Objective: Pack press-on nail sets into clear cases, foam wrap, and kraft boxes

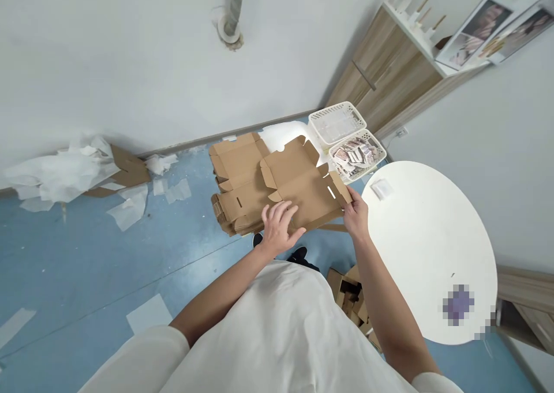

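Note:
A flat, unfolded cardboard box [298, 168] with cut flaps and slots lies tilted in front of me. My right hand [356, 213] pinches its right edge. Fingers spread, my left hand [279, 227] is at the near left edge of this sheet; whether it touches the cardboard I cannot tell. To the left, a stack of more flat cardboard boxes [240, 168] rests on a white table [285, 134], partly under the sheet I hold.
Beyond the sheet stand a white basket [336, 122] and another basket [357, 154] full of small packets. A round white table [433, 237] is at right, with a small white packet [381, 188]. Below it sits an open carton [352, 295]. Crumpled wrapping [64, 171] litters the left floor.

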A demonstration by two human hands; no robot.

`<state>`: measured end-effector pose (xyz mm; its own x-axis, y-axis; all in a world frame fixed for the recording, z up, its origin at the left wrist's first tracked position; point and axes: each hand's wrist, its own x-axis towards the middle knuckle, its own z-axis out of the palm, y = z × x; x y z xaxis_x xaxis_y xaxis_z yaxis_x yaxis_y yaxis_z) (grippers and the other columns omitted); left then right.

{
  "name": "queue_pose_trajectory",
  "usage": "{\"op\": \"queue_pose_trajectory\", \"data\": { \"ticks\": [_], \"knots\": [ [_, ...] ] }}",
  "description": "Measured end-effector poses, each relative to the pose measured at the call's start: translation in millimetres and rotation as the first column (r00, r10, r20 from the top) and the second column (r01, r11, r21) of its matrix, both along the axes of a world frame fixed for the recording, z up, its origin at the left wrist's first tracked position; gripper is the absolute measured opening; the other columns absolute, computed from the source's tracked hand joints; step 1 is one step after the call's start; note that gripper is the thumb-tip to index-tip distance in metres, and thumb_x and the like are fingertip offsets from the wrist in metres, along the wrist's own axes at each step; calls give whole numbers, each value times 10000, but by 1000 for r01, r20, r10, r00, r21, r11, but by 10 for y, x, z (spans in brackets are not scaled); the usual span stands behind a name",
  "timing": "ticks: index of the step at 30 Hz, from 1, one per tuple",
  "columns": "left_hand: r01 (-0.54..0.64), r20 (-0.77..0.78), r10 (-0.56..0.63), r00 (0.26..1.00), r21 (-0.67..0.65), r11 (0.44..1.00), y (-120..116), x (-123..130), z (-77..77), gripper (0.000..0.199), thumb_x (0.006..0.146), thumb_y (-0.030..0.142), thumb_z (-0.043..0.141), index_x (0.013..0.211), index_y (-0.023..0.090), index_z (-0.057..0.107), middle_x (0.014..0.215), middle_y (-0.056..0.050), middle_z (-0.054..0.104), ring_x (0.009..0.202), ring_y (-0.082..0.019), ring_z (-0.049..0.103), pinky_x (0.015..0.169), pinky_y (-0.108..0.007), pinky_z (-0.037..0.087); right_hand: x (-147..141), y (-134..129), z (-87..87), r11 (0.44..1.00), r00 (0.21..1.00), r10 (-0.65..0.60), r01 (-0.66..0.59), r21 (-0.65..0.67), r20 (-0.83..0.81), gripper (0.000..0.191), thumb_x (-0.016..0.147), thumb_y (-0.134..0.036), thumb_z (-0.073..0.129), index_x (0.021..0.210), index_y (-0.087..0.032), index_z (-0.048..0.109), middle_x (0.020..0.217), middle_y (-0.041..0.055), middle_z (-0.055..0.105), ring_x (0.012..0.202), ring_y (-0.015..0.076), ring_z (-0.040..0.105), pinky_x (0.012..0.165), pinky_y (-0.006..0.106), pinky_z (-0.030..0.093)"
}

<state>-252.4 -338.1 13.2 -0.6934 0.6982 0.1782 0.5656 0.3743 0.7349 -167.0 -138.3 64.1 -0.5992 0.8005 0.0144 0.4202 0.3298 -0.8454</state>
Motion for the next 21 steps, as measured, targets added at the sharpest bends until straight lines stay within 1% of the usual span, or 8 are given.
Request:
{"op": "queue_pose_trajectory", "data": {
  "ticks": [2,4,6,9,12,15,18,21],
  "knots": [
    [-140,24,139,990,44,989,103,37,-12,671,722,485,550,1289,197,336,1339,-135,343,1241,-306,294,1027,-495,160,228,113,34,999,997,-41,42,14,-66,413,733,-274,415,1116,-202,553,1102,44,589,966,192,524,816,355,441],
    [-249,108,239,965,91,964,244,99,-58,770,725,468,556,1342,176,200,1377,-163,253,1259,-300,271,1015,-478,219,495,228,67,995,986,-100,100,-12,-130,402,741,-283,436,1118,-204,548,1116,51,582,970,197,525,806,354,436],
    [-277,261,234,936,142,950,423,202,-121,817,731,445,562,1359,178,111,1380,-174,229,1231,-278,331,979,-435,313,799,342,94,982,962,-187,182,-40,-200,391,752,-311,457,1118,-206,544,1128,56,573,983,200,524,794,346,439],
    [-208,528,70,846,206,956,741,444,-197,718,762,393,539,1336,190,160,1301,-161,369,1049,-217,523,835,-354,457,1302,503,95,941,897,-338,329,-79,-284,398,766,-362,468,1128,-208,531,1142,67,561,1009,207,518,775,339,451],
    [-70,649,-105,753,238,969,1080,747,-208,476,766,321,525,1195,167,389,1143,-121,532,864,-166,601,741,-310,498,1808,637,23,886,826,-462,445,-131,-322,423,767,-402,473,1139,-205,517,1172,81,540,1015,214,520,728,326,471],
    [75,651,-225,725,249,966,1405,1051,-186,280,762,263,502,1016,145,512,1001,-88,608,792,-143,612,725,-290,500,2271,727,-112,828,759,-560,524,-199,-331,443,772,-434,460,1155,-215,499,1173,81,534,970,208,544,678,313,487],
    [183,618,-276,736,210,960,1693,1313,-188,244,760,236,483,982,146,531,935,-67,631,764,-134,614,696,-266,501,2697,770,-268,774,712,-633,582,-250,-303,450,770,-455,458,1155,-225,493,1141,77,546,902,192,568,636,301,500],
    [287,553,-308,774,126,950,1936,1525,-222,243,756,232,472,974,154,545,878,-46,642,694,-120,605,632,-238,490,3104,773,-418,711,679,-700,634,-305,-220,470,754,-485,468,1142,-220,490,1087,73,562,838,179,574,558,274,506]
  ]
}}
